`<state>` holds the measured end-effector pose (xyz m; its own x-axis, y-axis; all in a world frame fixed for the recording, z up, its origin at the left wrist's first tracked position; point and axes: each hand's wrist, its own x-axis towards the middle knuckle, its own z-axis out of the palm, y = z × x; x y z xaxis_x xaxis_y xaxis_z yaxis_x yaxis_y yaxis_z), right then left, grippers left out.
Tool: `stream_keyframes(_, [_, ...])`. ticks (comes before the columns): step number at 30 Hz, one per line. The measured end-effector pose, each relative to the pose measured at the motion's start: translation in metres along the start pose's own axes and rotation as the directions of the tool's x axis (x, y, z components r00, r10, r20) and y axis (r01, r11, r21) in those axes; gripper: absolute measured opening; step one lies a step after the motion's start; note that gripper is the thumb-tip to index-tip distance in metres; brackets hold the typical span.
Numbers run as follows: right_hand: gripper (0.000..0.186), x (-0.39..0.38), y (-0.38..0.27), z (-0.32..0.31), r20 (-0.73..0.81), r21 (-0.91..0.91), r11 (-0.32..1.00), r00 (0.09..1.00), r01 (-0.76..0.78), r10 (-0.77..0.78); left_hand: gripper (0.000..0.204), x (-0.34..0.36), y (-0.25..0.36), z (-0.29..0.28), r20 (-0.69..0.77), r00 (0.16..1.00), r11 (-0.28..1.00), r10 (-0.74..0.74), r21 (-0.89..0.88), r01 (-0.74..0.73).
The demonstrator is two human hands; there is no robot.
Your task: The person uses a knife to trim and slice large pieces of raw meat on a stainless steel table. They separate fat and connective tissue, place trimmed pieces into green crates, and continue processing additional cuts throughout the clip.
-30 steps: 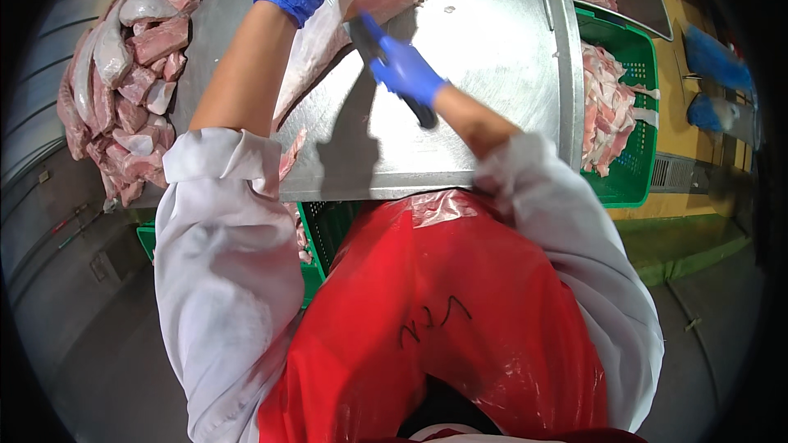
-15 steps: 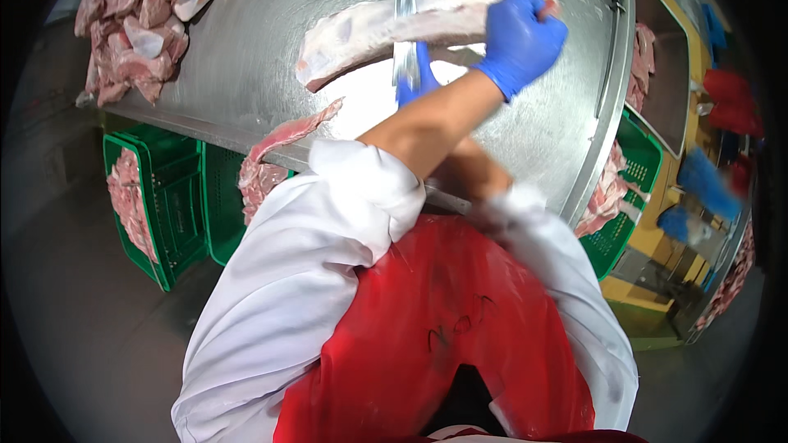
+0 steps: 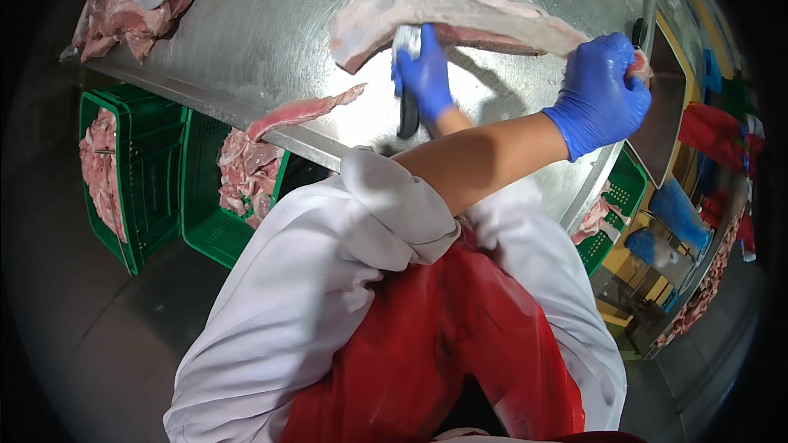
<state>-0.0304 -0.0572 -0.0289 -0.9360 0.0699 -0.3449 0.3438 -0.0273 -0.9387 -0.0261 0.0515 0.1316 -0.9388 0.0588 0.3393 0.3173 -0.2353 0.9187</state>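
My forearms cross, the left over the right. Over at the right, my left hand (image 3: pixel 603 98) is closed in a fist around the end of a pale strip, with a pink bit poking out past the fingers. The strip runs left to a long slab of meat (image 3: pixel 365 29) on the steel table. My right hand (image 3: pixel 425 78) grips a knife (image 3: pixel 408 119) near its black handle. Its blade points away from me and passes beneath the pale strip, its tip side showing beyond the meat. A thin meat trimming (image 3: pixel 308 108) lies across the table's near edge.
Meat pieces (image 3: pixel 131 12) are heaped at the far left of the steel table (image 3: pixel 271 25). Below the near edge stand green crates (image 3: pixel 135 180) holding trimmings; another green crate (image 3: pixel 620 209) is at the right. Beyond it, people in red aprons (image 3: pixel 714 127) and blue sleeves (image 3: pixel 681 213) are partly visible.
My left hand has moved right with the strip's end, and the strip is drawn out longer. The knife's black handle now shows below my right hand. The whole view has shifted.
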Motion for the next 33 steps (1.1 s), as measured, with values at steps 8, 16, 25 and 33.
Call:
stream_keyframes(8, [0.081,-0.032,0.029,0.050,0.001,-0.090,0.995,0.999,0.053,-0.053,0.007,0.000,0.026,-0.005,0.040,0.995,0.974,-0.087,-0.205,0.093])
stream_keyframes(16, [0.080,-0.015,0.020,0.085,0.024,-0.018,0.998,0.998,0.063,-0.062,0.010,-0.011,0.051,-0.011,-0.007,1.000,0.970,-0.004,-0.243,0.002])
stream_keyframes(25, [0.053,-0.024,0.009,0.106,0.107,-0.009,0.996,0.990,-0.088,0.089,0.012,-0.028,0.095,-0.022,-0.005,1.000,0.969,0.029,-0.244,-0.030])
stream_keyframes(33, [0.044,0.010,-0.044,0.125,0.125,0.221,0.959,0.980,-0.177,0.152,0.014,-0.037,0.138,-0.017,0.101,0.993,0.931,0.064,-0.365,-0.023])
